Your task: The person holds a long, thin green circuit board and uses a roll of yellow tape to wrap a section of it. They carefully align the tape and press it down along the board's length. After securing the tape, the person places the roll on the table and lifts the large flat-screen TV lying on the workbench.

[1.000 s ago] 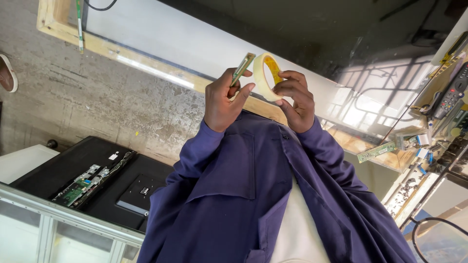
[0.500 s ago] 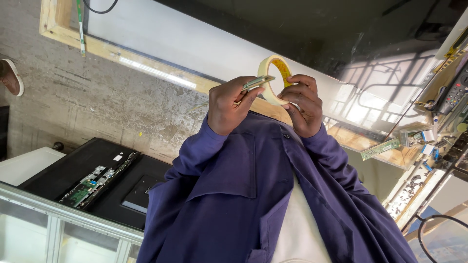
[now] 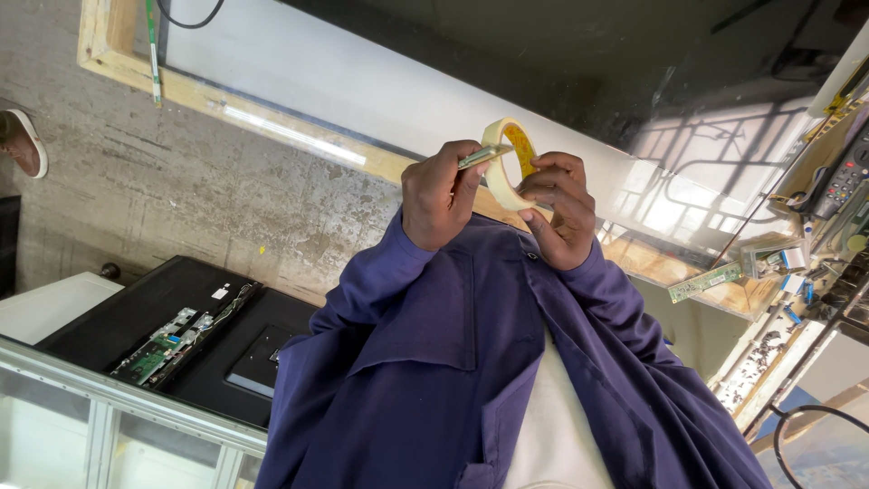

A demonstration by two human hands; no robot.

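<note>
Standing close by, I saw the person's left hand (image 3: 436, 197) and right hand (image 3: 559, 213) held up together in front of the chest of a dark blue work coat (image 3: 434, 362), above the white sheet in its wooden frame (image 3: 299, 63).

The right hand was curled round a roll of cream masking tape (image 3: 505, 172), fingers wrapped over its outer face and thumb on the near side. The roll was tilted, so its yellow inner core showed. The left hand pinched a slim metal tool (image 3: 482, 157) between thumb and forefinger, the other fingers folded into the palm.

A second earlier that tool had pointed up and away from the roll, clear of it. Half a second earlier it had swung down towards the rim. Now it lay across the near edge of the tape, tip touching or very nearly so, and the two hands had drawn closer until the knuckles almost met. By my reading, tool and tape had gone from apart to engaged; I could not tell whether any tape end was lifted.

Off to the side, an opened black television (image 3: 109, 308) lay back-up on the concrete floor (image 3: 181, 199), its green circuit board (image 3: 149, 355) exposed.
</note>
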